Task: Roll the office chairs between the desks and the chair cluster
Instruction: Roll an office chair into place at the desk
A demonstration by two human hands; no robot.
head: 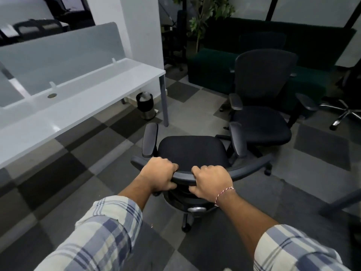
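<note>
A black office chair (192, 150) stands right in front of me, its seat facing away. My left hand (159, 174) grips the top edge of its backrest, fingers curled over the rim. My right hand (212, 182) grips the same rim just to the right. A second black office chair (261, 122) faces me a little ahead and to the right, its armrest close to the first chair's right armrest. More chairs stand behind it, and a chrome chair base (343, 112) shows at the far right.
A long white desk (82, 102) with a frosted divider runs along the left. A small bin (146, 105) stands under its far end by the desk leg. A dark green sofa (213, 69) and a potted plant (203, 18) sit at the back. Checkered carpet covers the floor.
</note>
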